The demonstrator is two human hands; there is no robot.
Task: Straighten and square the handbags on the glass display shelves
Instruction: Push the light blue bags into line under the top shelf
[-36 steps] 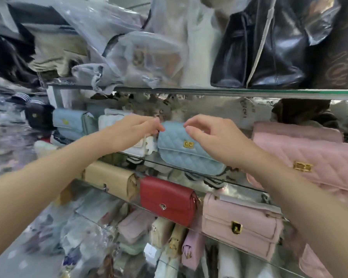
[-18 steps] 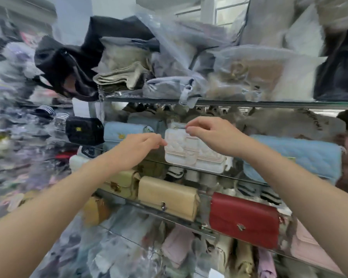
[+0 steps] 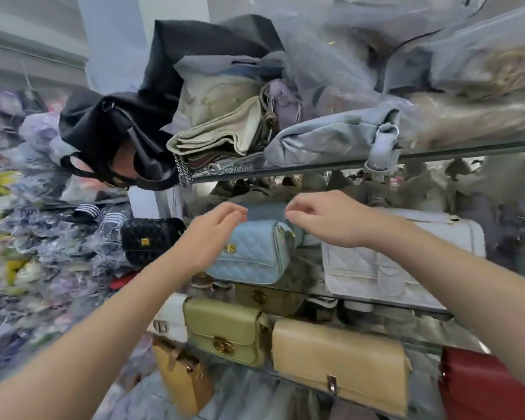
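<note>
Our hands have travelled leftward along the middle glass shelf [image 3: 312, 290]: a second ago they were on a larger blue quilted bag, half a second ago on the white quilted bag [image 3: 388, 268], and now they hang over the small light-blue quilted handbag [image 3: 249, 254]. The white bag lies clear of both hands to the right, so we judge that one dealt with and the light-blue bag next. It stands on the shelf between the black quilted bag [image 3: 152, 240] and the white one, turned at an angle: its gold clasp faces front-left and its end panel shows on the right, so it is not yet square to the shelf edge. Our left hand [image 3: 214, 234] hovers at its upper left corner, fingers loosely bent and apart, holding nothing we can see. Our right hand [image 3: 325, 219] is just above its top right, thumb and forefinger drawn close together beside a grey-blue bag top [image 3: 267, 211] behind — whether they pinch anything we cannot tell. Neither hand clearly touches the handbag. We expect the next move to need a grip at each end and a slight turn — gently, with the glass edge so near.
</note>
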